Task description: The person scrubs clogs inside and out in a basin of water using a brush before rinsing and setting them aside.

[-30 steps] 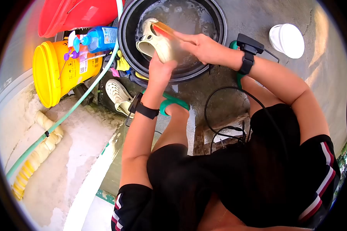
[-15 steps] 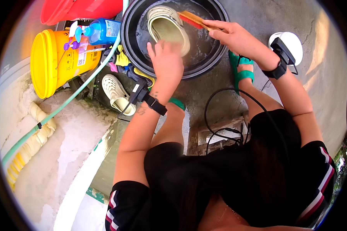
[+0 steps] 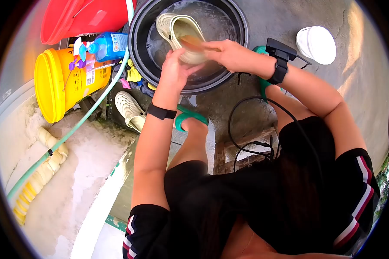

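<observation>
Grip of the right hand (image 3: 231, 55) is closed on a motion-blurred scrubbing brush (image 3: 190, 43), its head over the heel end of a cream clog (image 3: 186, 29). The left hand (image 3: 173, 72), fingers partly spread, clasps that heel end, holding the clog over the black basin (image 3: 139, 60) with its opening showing. Near the basin's lower-left rim lies a second clog (image 3: 128, 105). Left of the basin are a blue pump bottle (image 3: 108, 47), a yellow bucket (image 3: 52, 86) and a red tub (image 3: 84, 21); right of it, a white bucket (image 3: 317, 45).
</observation>
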Demonstrator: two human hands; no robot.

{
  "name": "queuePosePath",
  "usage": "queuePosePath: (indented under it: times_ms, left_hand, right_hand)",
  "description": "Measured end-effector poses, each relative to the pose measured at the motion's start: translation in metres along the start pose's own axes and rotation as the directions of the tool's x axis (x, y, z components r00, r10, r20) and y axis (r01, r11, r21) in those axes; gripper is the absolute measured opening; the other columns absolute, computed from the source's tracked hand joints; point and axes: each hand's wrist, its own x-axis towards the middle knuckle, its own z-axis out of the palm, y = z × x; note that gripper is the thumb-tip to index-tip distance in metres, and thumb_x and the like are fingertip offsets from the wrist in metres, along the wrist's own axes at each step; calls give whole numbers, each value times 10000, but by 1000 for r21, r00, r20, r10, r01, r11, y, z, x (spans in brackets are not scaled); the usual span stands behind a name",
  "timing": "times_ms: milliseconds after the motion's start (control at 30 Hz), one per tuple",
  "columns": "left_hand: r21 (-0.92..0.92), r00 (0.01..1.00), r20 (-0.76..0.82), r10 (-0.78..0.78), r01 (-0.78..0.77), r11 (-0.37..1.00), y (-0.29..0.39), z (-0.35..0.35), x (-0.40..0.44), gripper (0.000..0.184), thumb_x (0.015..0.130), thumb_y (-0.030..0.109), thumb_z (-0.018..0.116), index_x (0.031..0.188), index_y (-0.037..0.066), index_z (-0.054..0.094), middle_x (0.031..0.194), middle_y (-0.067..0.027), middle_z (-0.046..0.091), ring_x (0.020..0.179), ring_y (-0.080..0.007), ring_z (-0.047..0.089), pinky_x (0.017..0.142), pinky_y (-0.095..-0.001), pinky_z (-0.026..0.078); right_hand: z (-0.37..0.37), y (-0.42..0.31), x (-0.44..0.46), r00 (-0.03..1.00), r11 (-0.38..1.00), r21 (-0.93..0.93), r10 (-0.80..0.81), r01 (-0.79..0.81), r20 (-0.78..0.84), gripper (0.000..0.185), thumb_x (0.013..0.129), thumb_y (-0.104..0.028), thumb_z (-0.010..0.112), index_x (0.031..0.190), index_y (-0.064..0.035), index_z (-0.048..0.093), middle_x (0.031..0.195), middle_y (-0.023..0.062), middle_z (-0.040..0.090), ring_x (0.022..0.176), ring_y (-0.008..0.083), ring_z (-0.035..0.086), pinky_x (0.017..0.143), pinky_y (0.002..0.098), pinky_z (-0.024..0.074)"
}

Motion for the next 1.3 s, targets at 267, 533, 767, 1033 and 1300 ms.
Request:
queuePosePath:
  times_ms: [267, 533, 767, 1033, 1300]
  left_hand:
    - [438, 963, -175, 205, -110, 892, -10, 15, 0, 630, 929, 37, 577, 1461, -67, 257, 1224, -235, 598, 993, -369, 698, 721, -460, 653]
    - [298, 988, -114, 107, -69, 952, -15, -10, 13, 471, 957, 69, 528, 1387, -43, 372, 1249, -228, 602, 1035, -375, 690, 815, -501, 637]
    - [179, 992, -89, 92, -75, 981, -17, -8, 10, 404, 980, 90, 483, 1354, -42, 409, 1255, -208, 601, 1092, -378, 669, 849, -535, 619]
    - [232, 995, -55, 83, -68, 970, -12, 2, 6, 382, 991, 85, 460, 1349, -47, 437, 1275, -218, 596, 1122, -390, 651, 916, -581, 580]
    - [315, 997, -20, 75, -65, 947, 2, 6, 4, 361, 984, 84, 441, 1304, -79, 469, 1291, -253, 585, 1134, -409, 642, 926, -595, 574]
  right_hand:
    - [-4, 21, 53, 992, 961, -259, -117, 99, -56, 415, 989, -307, 477, 1254, -18, 613, 756, 200, 690, 639, 273, 706, 628, 401, 583]
    - [18, 10, -3, 999, 991, -132, -24, 20, -27, 551, 986, -309, 501, 1467, -43, 474, 848, 226, 705, 625, 268, 703, 687, 399, 583]
    - [20, -25, 13, 998, 991, 132, -25, 18, 52, 521, 977, -283, 518, 1447, -59, 515, 871, 229, 695, 703, 413, 679, 654, 425, 541]
    - [16, -10, 21, 997, 994, -68, -81, 81, -9, 381, 979, -286, 453, 1209, -23, 606, 929, 279, 702, 830, 431, 705, 784, 537, 562]
    - [20, 41, 86, 926, 693, -720, -288, 24, -246, 448, 886, -203, 557, 1315, -81, 601, 827, 207, 718, 744, 422, 712, 651, 491, 580]
